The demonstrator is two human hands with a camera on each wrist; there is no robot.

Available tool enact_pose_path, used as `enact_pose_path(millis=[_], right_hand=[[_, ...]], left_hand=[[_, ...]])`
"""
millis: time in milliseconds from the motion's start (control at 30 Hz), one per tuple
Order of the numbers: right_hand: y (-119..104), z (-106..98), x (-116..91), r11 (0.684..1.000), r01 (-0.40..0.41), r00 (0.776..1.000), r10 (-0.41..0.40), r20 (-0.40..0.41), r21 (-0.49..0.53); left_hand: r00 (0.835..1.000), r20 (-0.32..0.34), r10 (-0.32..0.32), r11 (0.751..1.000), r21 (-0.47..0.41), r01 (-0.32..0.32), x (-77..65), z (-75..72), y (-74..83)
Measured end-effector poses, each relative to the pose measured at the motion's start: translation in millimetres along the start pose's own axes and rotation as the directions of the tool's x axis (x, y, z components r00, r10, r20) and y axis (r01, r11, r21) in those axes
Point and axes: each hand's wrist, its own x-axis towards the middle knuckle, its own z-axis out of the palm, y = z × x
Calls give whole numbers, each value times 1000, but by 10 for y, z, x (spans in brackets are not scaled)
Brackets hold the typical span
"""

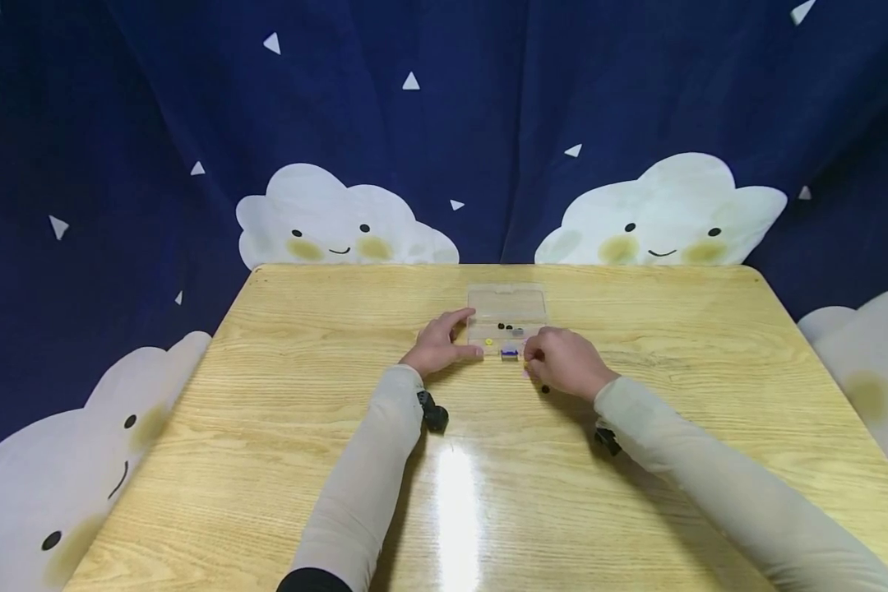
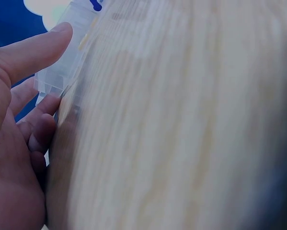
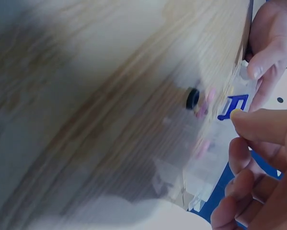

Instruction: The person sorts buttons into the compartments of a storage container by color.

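Observation:
A clear plastic box (image 1: 506, 302) lies with its lid raised at the far middle of the table. At its left end my left hand (image 1: 438, 344) holds the box between thumb and fingers. My right hand (image 1: 562, 360) is at the near right corner, and its thumb and forefinger pinch a tiny yellow piece (image 3: 235, 113), mostly hidden by the fingers. Between the hands is a small blue-framed piece (image 1: 509, 353). A round yellow piece (image 1: 489, 341) and several small black rings (image 1: 501, 326) are in the box. One more black ring (image 3: 192, 98) lies near the right hand.
Small pink pieces (image 3: 201, 147) show around the box in the right wrist view. The wooden table (image 1: 318, 329) ends at a dark blue curtain (image 1: 481, 123) with white clouds. Glare (image 1: 456, 510) brightens the near middle of the tabletop.

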Motion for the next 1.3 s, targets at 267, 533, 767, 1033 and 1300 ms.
enact_pose_path(millis=[267, 533, 767, 1033, 1300], right_hand=[[88, -56, 9, 1000, -14, 999, 14, -31, -5], [140, -129, 31, 999, -35, 995, 35, -93, -1], [193, -220, 90, 997, -80, 992, 81, -94, 15], [261, -250, 158, 989, -139, 987, 142, -75, 46], [267, -277, 224, 986, -155, 983, 159, -92, 54]], left_hand=[[1000, 3, -12, 1000, -20, 12, 6, -2, 14], [1000, 6, 6, 1000, -27, -6, -6, 0, 15], [1000, 12, -4, 999, -47, 4, -9, -10, 12], [1000, 12, -7, 998, -64, 8, -3, 0, 7], [1000, 4, 2, 998, -58, -1, -10, -17, 13]])
